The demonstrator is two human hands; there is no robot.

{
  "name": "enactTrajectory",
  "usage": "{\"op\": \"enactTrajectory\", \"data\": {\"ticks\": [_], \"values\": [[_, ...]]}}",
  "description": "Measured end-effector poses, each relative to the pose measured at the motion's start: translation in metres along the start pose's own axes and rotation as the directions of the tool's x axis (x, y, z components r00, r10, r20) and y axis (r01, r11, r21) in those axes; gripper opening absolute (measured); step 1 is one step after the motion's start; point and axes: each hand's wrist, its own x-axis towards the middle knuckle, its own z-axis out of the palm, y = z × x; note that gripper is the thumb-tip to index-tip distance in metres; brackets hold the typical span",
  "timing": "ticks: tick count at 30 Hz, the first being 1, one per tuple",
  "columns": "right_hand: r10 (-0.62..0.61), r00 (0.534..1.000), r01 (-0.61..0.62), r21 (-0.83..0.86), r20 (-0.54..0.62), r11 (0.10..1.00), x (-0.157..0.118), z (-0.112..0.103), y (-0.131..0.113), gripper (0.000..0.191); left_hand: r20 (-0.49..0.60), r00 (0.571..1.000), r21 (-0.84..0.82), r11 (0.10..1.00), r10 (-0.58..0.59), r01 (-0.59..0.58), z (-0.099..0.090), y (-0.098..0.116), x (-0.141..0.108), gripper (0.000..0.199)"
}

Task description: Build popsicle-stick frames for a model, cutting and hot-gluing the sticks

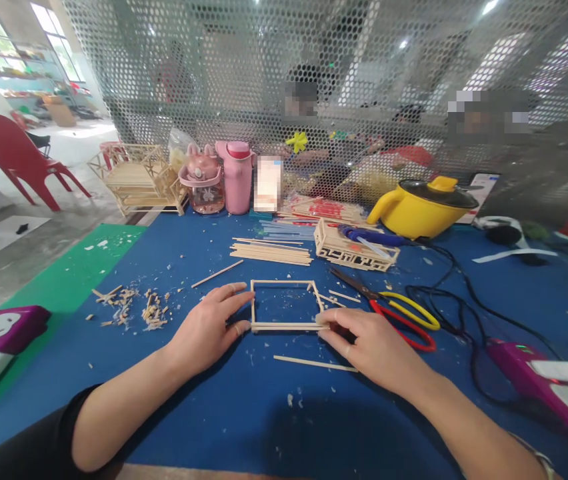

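Observation:
A small rectangular frame of thin wooden sticks [284, 327] lies in front of me on the blue table [204, 413]. At its left side, my left hand [211, 323] holds it, thumb near the front corner and fingers farther back. My right hand [357, 333] pinches the front right corner between thumb and fingers. A loose stick [309, 363] rests in front of the frame, its right end at my right hand. Scissors [389, 307] with one yellow and one red handle lie beyond my right hand. A few more short sticks lie between frame and scissors.
Stick offcuts [154, 308] are scattered at left. Behind the frame are a stick bundle [269, 252] and a wooden model [327, 245] carrying a blue-handled glue gun [374, 235]. A yellow pot [414, 212], pink bottle [238, 180] and black cable [474, 287] stand or lie around; perforated mesh [234, 80] rises behind.

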Motion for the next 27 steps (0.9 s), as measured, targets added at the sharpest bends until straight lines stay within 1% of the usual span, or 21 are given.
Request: {"op": "enactTrajectory", "data": {"ticks": [2,5,6,8,10,11,13,15,17,19,21,25,27], "values": [[0.024,0.999,-0.023,0.033,-0.03,0.999,0.0,0.005,0.003,0.009,0.007,0.999,0.012,0.999,0.053,-0.053,-0.002,0.004,-0.001,0.041],[0.03,0.996,-0.026,0.048,-0.079,0.999,0.002,0.013,0.009,0.009,0.033,0.978,0.095,0.973,0.207,-0.21,-0.004,0.008,-0.004,0.048],[0.022,0.995,-0.017,0.045,-0.095,0.999,0.003,0.015,0.01,0.009,0.039,0.961,0.138,0.951,0.275,-0.278,-0.003,0.009,-0.005,0.047],[0.002,0.991,0.003,0.038,-0.13,0.999,0.003,0.019,0.013,0.009,0.053,0.91,0.215,0.885,0.411,-0.412,0.0,0.008,-0.006,0.042],[-0.012,0.987,0.018,0.033,-0.159,0.999,0.002,0.021,0.014,0.009,0.046,0.863,0.259,0.829,0.503,-0.496,0.005,0.007,-0.007,0.036],[-0.017,0.985,0.022,0.031,-0.17,0.999,0.002,0.022,0.014,0.01,0.039,0.848,0.271,0.811,0.529,-0.519,0.006,0.006,-0.008,0.035],[-0.026,0.983,0.03,0.023,-0.182,0.999,0.002,0.022,0.012,0.01,0.029,0.838,0.286,0.799,0.545,-0.529,0.008,0.005,-0.008,0.034],[-0.037,0.983,0.04,0.01,-0.18,0.999,0.005,0.021,0.01,0.01,0.034,0.851,0.295,0.808,0.525,-0.51,0.007,0.004,-0.007,0.034],[-0.058,0.987,0.057,-0.01,-0.151,0.998,0.01,0.02,0.008,0.01,0.043,0.868,0.301,0.822,0.494,-0.483,0.006,0.002,-0.005,0.035],[-0.083,0.99,0.079,-0.037,-0.118,0.996,0.016,0.019,0.006,0.011,0.037,0.882,0.297,0.837,0.471,-0.459,0.004,0.0,-0.004,0.037],[-0.102,0.988,0.097,-0.049,-0.114,0.994,0.019,0.02,0.007,0.011,0.025,0.89,0.29,0.849,0.455,-0.442,0.004,-0.002,-0.003,0.038],[-0.114,0.976,0.115,-0.006,-0.183,0.993,0.019,0.026,0.009,0.011,0.044,0.897,0.285,0.855,0.44,-0.434,0.006,-0.004,-0.003,0.038],[-0.069,0.982,0.081,0.059,-0.177,0.995,0.017,0.026,0.011,0.01,0.048,0.9,0.258,0.866,0.432,-0.429,0.006,-0.004,-0.004,0.036]]}}
